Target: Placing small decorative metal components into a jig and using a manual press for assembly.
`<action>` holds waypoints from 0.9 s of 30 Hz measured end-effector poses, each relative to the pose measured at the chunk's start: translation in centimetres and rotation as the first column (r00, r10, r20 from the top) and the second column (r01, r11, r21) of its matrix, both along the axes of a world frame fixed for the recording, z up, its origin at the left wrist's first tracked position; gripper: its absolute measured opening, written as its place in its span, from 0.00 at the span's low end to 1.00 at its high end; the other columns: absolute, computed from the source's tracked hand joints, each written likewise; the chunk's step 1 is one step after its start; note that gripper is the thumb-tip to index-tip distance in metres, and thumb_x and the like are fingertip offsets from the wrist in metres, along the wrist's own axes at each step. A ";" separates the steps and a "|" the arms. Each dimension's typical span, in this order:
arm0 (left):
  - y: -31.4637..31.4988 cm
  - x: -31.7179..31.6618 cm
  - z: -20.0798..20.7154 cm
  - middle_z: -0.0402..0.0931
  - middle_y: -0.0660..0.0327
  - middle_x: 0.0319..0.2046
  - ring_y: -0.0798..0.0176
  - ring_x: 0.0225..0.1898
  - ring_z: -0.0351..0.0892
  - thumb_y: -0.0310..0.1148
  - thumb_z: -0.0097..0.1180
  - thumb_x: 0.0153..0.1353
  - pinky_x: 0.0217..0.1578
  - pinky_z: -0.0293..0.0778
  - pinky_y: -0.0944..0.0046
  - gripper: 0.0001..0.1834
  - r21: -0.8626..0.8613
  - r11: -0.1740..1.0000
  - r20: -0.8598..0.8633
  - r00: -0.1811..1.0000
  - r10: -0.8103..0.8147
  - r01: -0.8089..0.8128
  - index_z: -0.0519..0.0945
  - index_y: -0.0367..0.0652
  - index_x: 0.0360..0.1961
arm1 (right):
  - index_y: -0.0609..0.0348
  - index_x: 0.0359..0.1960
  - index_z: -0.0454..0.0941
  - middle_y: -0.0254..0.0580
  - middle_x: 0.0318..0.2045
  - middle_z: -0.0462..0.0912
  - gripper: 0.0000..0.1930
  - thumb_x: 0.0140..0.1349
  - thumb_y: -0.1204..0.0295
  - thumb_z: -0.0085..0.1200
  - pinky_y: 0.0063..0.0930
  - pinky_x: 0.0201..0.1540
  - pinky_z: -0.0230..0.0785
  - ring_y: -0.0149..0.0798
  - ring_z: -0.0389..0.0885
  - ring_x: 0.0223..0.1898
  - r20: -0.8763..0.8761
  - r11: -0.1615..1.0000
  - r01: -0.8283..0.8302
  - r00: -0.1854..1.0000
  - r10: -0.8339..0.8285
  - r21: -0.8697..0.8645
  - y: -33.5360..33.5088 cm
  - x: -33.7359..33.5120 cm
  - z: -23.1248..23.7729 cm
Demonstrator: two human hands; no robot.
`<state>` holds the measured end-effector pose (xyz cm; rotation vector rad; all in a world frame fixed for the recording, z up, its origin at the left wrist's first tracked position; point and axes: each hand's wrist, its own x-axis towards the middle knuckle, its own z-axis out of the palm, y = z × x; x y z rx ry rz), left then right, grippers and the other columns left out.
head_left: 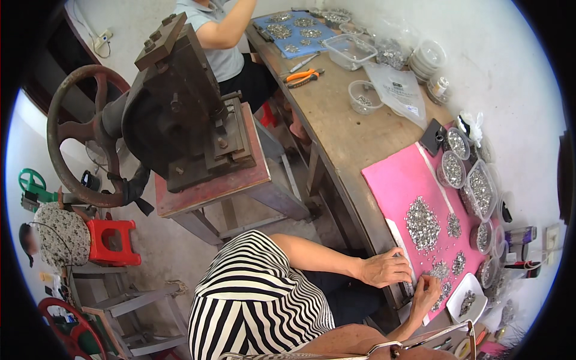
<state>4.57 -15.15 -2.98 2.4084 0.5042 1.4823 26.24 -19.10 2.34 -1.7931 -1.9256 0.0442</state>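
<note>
Brown wooden counter (336,129) holds mostly heaped silvery metal bits (423,225), some left scattered; whether your curled fingers (402,270) pinch any cannot be told.

Metal pieces (422,225) shiny; pink mat (387,175) matt; stool (96,245) glossy plastic.

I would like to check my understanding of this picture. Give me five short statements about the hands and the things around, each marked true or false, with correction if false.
1. The left hand is at the edge of the pink mat. True.
2. The orange-handled pliers lie on the pink mat. False: the orange-handled pliers lie on the brown tabletop.
3. The white dish holds silvery pieces. True.
4. The right hand grips a handwheel. False: the right hand is at the pink mat.
5. The plastic stool at the picture's left is blue. False: the plastic stool is red.
</note>
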 end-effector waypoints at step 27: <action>0.1 0.2 -0.2 0.78 0.65 0.47 0.61 0.52 0.75 0.29 0.59 0.60 0.60 0.61 0.50 0.14 0.002 1.000 -0.024 1.000 0.002 -0.002 0.81 0.49 0.48 | 0.66 0.33 0.76 0.45 0.28 0.74 0.03 0.62 0.79 0.58 0.40 0.39 0.64 0.45 0.72 0.31 -0.117 0.999 0.046 0.992 -0.043 0.026 -0.7 -0.5 -0.7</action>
